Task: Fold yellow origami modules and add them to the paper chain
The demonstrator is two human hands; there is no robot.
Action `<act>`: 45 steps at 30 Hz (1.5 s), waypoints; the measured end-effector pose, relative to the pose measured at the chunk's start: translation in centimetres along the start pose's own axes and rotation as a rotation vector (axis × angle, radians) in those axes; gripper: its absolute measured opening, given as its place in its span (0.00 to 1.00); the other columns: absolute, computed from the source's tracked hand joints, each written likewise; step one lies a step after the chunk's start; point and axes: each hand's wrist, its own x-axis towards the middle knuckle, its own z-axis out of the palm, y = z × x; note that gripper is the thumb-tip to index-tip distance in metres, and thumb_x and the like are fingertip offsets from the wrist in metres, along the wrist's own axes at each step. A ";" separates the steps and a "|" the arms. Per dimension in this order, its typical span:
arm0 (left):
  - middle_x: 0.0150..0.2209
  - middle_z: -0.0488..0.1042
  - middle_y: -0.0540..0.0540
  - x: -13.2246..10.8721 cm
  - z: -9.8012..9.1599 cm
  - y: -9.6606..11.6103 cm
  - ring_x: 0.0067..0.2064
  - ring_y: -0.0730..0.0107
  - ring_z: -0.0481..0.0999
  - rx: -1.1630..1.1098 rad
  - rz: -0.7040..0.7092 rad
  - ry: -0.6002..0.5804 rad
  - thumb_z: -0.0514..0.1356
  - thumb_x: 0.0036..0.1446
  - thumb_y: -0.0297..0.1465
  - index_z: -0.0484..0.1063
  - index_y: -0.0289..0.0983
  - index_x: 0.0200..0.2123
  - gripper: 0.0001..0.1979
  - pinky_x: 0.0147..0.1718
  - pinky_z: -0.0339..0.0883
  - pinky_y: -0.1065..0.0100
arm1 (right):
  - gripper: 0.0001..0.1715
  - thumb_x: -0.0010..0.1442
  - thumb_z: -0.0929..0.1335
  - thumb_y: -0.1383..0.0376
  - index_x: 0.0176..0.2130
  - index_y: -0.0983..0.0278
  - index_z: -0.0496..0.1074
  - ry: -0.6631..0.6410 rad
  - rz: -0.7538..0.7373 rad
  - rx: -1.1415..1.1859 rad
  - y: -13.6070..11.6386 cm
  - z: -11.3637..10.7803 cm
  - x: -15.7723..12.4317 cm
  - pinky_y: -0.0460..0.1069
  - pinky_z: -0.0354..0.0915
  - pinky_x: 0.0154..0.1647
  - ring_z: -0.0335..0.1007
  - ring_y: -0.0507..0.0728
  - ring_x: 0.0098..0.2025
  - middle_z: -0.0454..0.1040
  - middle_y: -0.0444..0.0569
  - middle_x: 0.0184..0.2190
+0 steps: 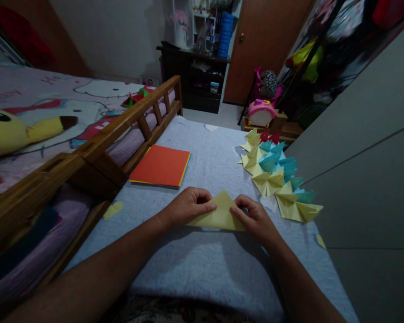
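A pale yellow sheet of paper (218, 215), folded into a triangle with its point away from me, is between my hands just over the bed sheet. My left hand (191, 205) pinches its left sloping edge, thumb on top. On the right sloping edge, my right hand (252, 214) grips with the thumb on the near face and the fingers behind. Beyond my left hand lies a stack of coloured paper (163, 166) with an orange sheet uppermost. Folded yellow paper pieces (298, 206) stand to the right, beside several folded teal paper pieces (272, 157) and red ones (269, 136).
A wooden bed rail (134, 119) runs along the left, with a yellow plush toy (20, 132) on the patterned bedding behind it. Pale cabinet panels (366, 179) rise on the right. A dark cabinet (191, 80) and a pink toy (261, 113) stand beyond the bed.
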 end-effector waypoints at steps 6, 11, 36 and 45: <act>0.23 0.66 0.51 -0.1 0.0 0.0 0.24 0.76 0.61 0.000 -0.004 0.002 0.64 0.54 0.44 0.74 0.34 0.28 0.17 0.22 0.50 0.72 | 0.16 0.61 0.65 0.55 0.27 0.62 0.69 0.028 -0.003 -0.039 -0.1 -0.1 0.0 0.48 0.58 0.30 0.62 0.53 0.28 0.67 0.43 0.24; 0.23 0.66 0.51 -0.1 -0.1 0.1 0.24 0.76 0.61 0.006 -0.022 -0.002 0.63 0.54 0.45 0.74 0.34 0.29 0.18 0.22 0.50 0.72 | 0.16 0.62 0.65 0.56 0.27 0.62 0.69 0.017 -0.012 -0.054 -0.2 -0.1 -0.1 0.48 0.58 0.30 0.63 0.53 0.29 0.67 0.43 0.24; 0.22 0.65 0.51 -0.2 0.0 0.0 0.23 0.76 0.60 0.026 -0.023 0.009 0.63 0.55 0.44 0.74 0.34 0.28 0.18 0.22 0.49 0.72 | 0.15 0.61 0.66 0.56 0.27 0.62 0.69 0.026 -0.005 -0.041 -0.1 -0.1 0.0 0.47 0.58 0.28 0.62 0.53 0.28 0.67 0.43 0.24; 0.23 0.66 0.51 -0.2 0.0 0.2 0.24 0.76 0.60 0.038 -0.010 0.006 0.62 0.55 0.44 0.74 0.34 0.28 0.17 0.23 0.50 0.72 | 0.16 0.62 0.65 0.55 0.27 0.61 0.69 0.014 -0.017 -0.052 -0.1 -0.1 0.0 0.47 0.58 0.31 0.62 0.53 0.29 0.67 0.44 0.25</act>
